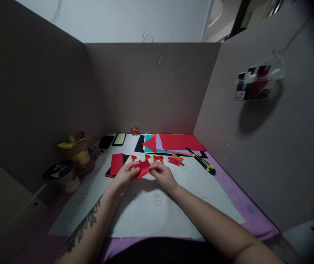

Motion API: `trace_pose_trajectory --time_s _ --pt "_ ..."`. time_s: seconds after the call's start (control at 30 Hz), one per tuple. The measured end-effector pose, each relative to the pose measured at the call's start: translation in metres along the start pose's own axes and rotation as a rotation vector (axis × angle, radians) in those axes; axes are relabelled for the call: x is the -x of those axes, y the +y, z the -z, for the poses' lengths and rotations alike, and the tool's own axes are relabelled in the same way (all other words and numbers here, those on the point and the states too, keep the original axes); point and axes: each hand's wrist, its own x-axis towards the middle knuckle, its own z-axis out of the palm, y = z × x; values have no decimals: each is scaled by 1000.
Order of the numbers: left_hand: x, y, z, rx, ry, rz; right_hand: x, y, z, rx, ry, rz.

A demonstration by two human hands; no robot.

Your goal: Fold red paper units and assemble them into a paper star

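A small piece of red paper (145, 169) is held between the two hands, just above the white sheet (178, 216) on the worktop and near the row of orange folded pieces (158, 158). The paper is thin, matt and evenly coloured, roughly rectangular, and tilted; part of its outline lies behind the fingers. The left hand (125, 176) pinches its left end between thumb and fingers, and the right hand (164, 176) grips the opposite end with its fingertips drawn close together.

The white sheet is smooth and flat, with large grey numbers, and lies over a purple cloth (255, 223). The orange pieces are small, with pointed, angular shapes, and beside them thin red strips (175, 161) lie in a loose pile. To the left, a red rectangle (116, 164) rests on darker paper. Farther back, a stack of coloured paper (178, 142) shows straight edges in red, lilac, blue and black, with a red triangle (150, 144) on it. A yellow-and-black cutter (203, 163), long and narrow, lies at the right. A spiky red-and-green paper star (135, 131) sits at the back.
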Motion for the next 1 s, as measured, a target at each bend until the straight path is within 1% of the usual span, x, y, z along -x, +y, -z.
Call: trace_pose_trajectory --time_s 0.2,0.27,0.3,0.37,0.43,0.5,0.6,0.67,0.73,0.83,1.0 --pt "1 -1 2 -82 -93 45 -3 3 -2 -239 62 -170" --pt "2 -1 0 -129 -114 57 -4 2 -3 -290 75 -202" --pt "2 -1 -1 -156 -114 41 -4 1 -3 -302 82 -208" --pt "3 -1 -4 -208 -75 -71 -3 1 -3 -295 98 -206" --pt "3 -2 -6 -284 -25 -243 -3 0 -2 -256 106 -192" --pt "3 -3 -6 -430 -14 -383 -3 0 -2 -213 108 -186" --pt "3 -4 -6 -681 -9 -513 -2 -1 -3 -168 117 -186" --pt "3 -4 -7 -764 27 -567 -1 -2 -4 -153 121 -179" --pt "4 -4 -8 -785 61 -576 -1 -3 -5 -157 114 -172" --pt "4 -4 -8 -768 98 -545 0 -5 -4 -188 102 -150" --pt "2 -7 -8 -703 94 -476 -1 -7 -4 -140 142 -147"
